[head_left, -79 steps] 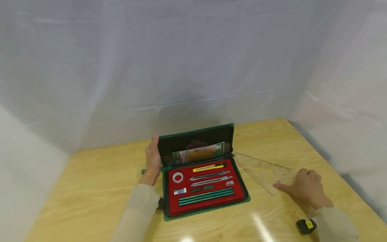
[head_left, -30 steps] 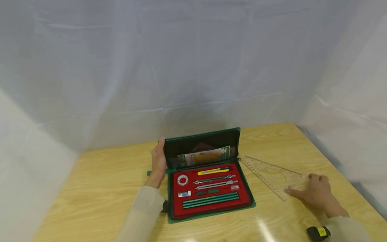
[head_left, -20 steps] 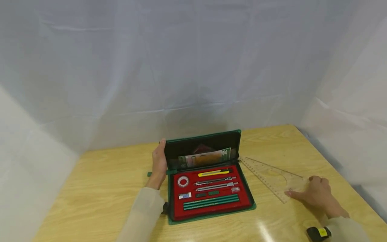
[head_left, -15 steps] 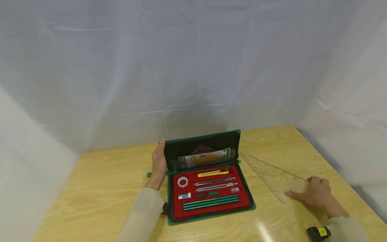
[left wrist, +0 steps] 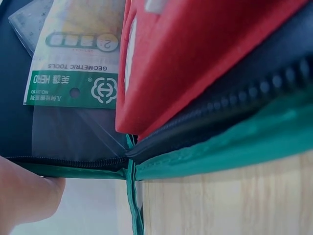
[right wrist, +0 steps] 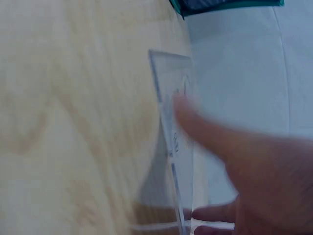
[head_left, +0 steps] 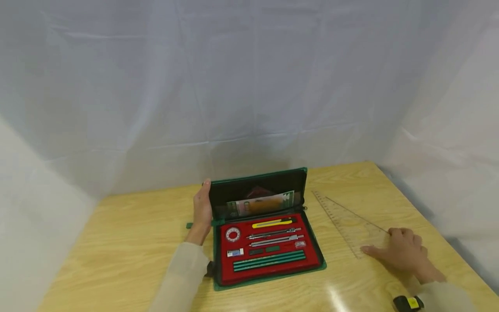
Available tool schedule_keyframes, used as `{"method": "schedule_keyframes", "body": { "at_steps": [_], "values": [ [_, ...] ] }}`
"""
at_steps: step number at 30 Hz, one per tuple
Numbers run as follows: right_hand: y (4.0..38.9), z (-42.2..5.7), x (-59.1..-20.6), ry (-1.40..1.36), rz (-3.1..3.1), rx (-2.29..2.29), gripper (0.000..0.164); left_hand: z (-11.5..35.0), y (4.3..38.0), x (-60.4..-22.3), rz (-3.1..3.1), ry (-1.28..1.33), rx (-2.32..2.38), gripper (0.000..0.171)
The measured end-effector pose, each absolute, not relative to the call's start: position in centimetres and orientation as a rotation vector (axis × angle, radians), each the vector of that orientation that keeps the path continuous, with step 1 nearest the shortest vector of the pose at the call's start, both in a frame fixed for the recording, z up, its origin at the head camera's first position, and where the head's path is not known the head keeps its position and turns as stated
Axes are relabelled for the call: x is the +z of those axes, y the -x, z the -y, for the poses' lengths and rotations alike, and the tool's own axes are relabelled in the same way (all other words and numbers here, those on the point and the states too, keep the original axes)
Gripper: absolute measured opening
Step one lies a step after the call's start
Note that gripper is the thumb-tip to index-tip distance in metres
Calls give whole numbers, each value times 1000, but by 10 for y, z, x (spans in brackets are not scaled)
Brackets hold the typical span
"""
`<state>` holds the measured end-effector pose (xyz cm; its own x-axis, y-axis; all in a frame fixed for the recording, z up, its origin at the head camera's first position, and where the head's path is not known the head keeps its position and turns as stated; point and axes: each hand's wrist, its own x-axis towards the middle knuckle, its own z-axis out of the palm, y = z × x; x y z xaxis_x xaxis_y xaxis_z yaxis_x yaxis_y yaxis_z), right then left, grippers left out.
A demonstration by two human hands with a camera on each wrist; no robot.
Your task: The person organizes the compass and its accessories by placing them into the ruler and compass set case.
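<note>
A zip-up green case (head_left: 269,278) lies unfolded on the table with its black lid (head_left: 234,187) raised. My left hand (head_left: 202,210) grips the lid's left edge; its thumb (left wrist: 29,193) shows by the zip in the left wrist view. Set in the red tray (head_left: 234,277) are a yellow utility knife (head_left: 272,223), compasses (head_left: 276,241), green pencils (head_left: 269,261), an eraser (head_left: 235,252) and a white ring-shaped piece (head_left: 232,234). My right hand (head_left: 403,251) pinches the near end of a clear set square (head_left: 345,216). The right wrist view shows it tilted, with a shadow beneath.
A printed card (head_left: 265,203) sits in the lid's clear pocket. The wooden table (head_left: 128,242) has its right edge just beyond my right hand. White cloth (head_left: 249,86) hangs behind and at both sides. A black-and-yellow device (head_left: 407,303) is at my right wrist.
The set square has turned and its far tip has moved away from the case, toward the back. My right hand has closed on its near end. The left hand stays on the lid.
</note>
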<state>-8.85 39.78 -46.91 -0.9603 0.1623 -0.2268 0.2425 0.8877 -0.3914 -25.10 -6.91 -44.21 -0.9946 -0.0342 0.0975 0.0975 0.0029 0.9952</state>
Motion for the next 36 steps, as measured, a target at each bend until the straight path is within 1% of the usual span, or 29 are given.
{"method": "schedule_keyframes", "body": {
  "at_steps": [3,6,12,16,19,24,31,33,36],
  "values": [
    [87,-392,-470,-298,-2872,-572,117,71,251,-442,2170,60,-2158,65],
    [87,-390,-467,-277,-2894,-519,120,73,250,-439,2175,68,-2174,62],
    [92,-383,-465,-249,-2919,-515,122,70,234,-412,2178,82,-2165,60],
    [93,-379,-463,-245,-2988,-476,122,72,243,-423,2160,86,-2162,62],
    [99,-379,-458,-234,-3001,-450,119,75,253,-437,2135,87,-2163,64],
    [113,-381,-452,-254,-2936,-417,109,75,253,-436,2110,84,-2164,63],
    [119,-383,-451,-289,-2843,-445,103,76,253,-439,2134,40,-2141,67],
    [120,-385,-453,-293,-2819,-464,104,77,253,-441,2144,26,-2141,68],
    [121,-390,-456,-285,-2796,-474,110,76,252,-443,2148,18,-2148,70]
  ]
}}
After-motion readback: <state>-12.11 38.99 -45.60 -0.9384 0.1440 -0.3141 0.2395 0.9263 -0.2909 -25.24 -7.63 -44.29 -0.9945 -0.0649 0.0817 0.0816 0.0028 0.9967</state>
